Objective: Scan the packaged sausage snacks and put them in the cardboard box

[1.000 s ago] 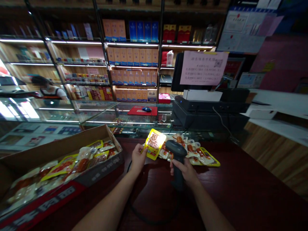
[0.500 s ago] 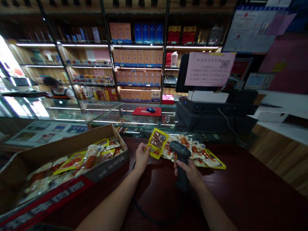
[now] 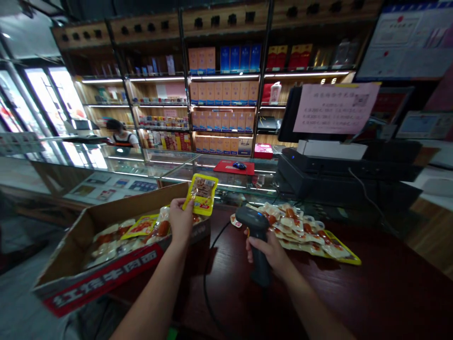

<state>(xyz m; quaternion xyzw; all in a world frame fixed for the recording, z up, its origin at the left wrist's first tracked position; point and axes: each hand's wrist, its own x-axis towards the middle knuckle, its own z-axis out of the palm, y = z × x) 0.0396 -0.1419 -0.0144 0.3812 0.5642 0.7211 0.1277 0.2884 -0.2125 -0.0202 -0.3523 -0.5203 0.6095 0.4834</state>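
My left hand point(image 3: 180, 220) pinches a yellow snack packet point(image 3: 202, 193) and holds it upright above the near corner of an open cardboard box point(image 3: 106, 276). The box holds several more snack packets point(image 3: 141, 226). My right hand point(image 3: 267, 249) is wrapped round the grip of a black barcode scanner point(image 3: 255, 236), whose head points away from me. Its black cable point(image 3: 208, 278) loops over the dark red counter point(image 3: 354, 293). Just right of the scanner lies a pile of snack packets point(image 3: 304, 229) on the counter.
Behind the pile stand a black register and monitor point(image 3: 339, 174) with a pink paper notice point(image 3: 334, 108). A glass display counter point(image 3: 148, 165) carries a red mouse pad and mouse point(image 3: 236, 166). Stocked shelves line the back wall. Another person point(image 3: 122, 134) sits far left.
My left hand has carried the yellow packet left and up, away from the scanner head and over the box corner. The view has swung left. The right hand keeps its grip on the scanner.
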